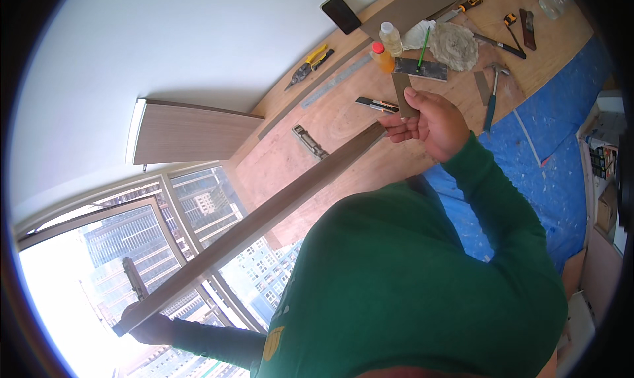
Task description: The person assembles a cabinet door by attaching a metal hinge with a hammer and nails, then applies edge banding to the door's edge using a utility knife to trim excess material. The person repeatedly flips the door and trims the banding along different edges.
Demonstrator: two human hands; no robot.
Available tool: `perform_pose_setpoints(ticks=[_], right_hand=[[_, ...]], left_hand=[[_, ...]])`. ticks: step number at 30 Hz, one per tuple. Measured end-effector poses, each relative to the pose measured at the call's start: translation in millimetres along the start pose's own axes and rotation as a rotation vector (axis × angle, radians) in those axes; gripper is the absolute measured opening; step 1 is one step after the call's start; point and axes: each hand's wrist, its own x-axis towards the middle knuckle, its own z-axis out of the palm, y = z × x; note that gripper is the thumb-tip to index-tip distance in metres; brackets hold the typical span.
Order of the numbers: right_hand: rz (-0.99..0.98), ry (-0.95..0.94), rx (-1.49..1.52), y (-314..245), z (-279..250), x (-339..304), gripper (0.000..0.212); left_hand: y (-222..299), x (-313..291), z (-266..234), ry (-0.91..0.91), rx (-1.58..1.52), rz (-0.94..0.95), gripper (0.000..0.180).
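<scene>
A long, narrow wood-grain strip [254,229] slants across in front of me from lower left to upper right. My left hand [150,326] grips its lower-left end, the fingers partly hidden behind it. A narrow greyish piece [135,279] stands up just past that hand; I cannot tell whether the hand holds it. My right hand [432,122] pinches a small flat brown piece [404,95] under the thumb, and its lower fingers touch the strip's upper end. Close to those fingers a utility knife [376,104] lies on the wooden worktop [277,173].
Along the worktop lie a metal ruler [337,81], yellow-handled snips [309,68], a grey metal fitting [310,142], two bottles [389,40], a crumpled cloth [454,46], a hammer [493,97] and a phone [340,15]. A brown panel [198,132] leans by the window. Blue sheeting [548,140] lies at right.
</scene>
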Motion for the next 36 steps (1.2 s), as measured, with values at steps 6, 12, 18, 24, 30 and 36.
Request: perform_pose_setpoints(ticks=[6,12,18,24,30,36], right_hand=[[-0.068,-0.089,-0.005,-16.1,7.3,-9.0,0.046],[-0.063,-0.101,-0.021,-17.3,7.3,-6.1,0.048],[-0.012,-0.039,-0.062,7.8,-6.0,17.7,0.046],[0.131,0.001,-0.023,56.7,-35.1,50.3,0.043],[0.282,0.041,-0.112,103.1,-48.4,61.0,0.039],[0.276,0.063,-0.073,106.0,-45.7,51.3,0.034]], left_hand=[[-1.0,-5.4,-3.4,0.033,0.050,-0.053,0.021],[3.6,-15.0,0.7,0.029,-0.001,-0.059,0.021],[-0.8,-18.8,1.1,0.013,0.002,0.025,0.032],[52.1,-39.9,22.7,0.038,0.004,0.019,0.049],[65.7,-40.4,33.2,-0.090,0.101,0.273,0.054],[68.3,-45.1,36.8,-0.328,0.114,0.164,0.031]])
